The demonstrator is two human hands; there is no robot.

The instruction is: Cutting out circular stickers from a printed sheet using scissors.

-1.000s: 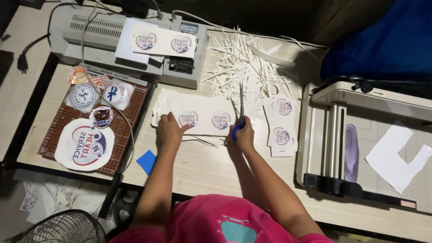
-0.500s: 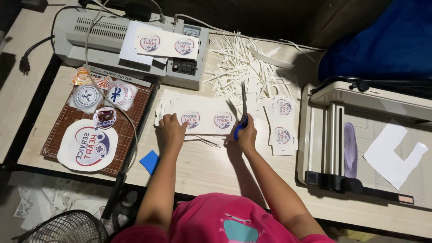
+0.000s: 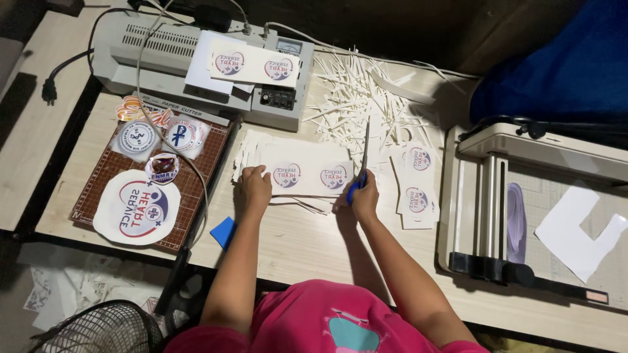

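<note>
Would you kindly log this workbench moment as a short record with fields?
Left hand: presses flat on the left edge of the printed sheet.
Right hand: grips blue-handled scissors, blades pointing away along the sheet's right edge.
Sheet: white, two round emblems, lying on a stack.
Right of scissors: cut cards.
Behind: paper strips, laminator.
Left: cutting mat with round stickers.
Far right: paper trimmer.

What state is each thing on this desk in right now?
Blue-handled scissors: held in right hand, blades along the sheet's right edge.
White printed paper sheet: flat, pinned by left hand.
Grey laminator: printed sheet lying on top.
White paper offcuts: scattered heap.
Brown cutting mat: holding round stickers.
</note>
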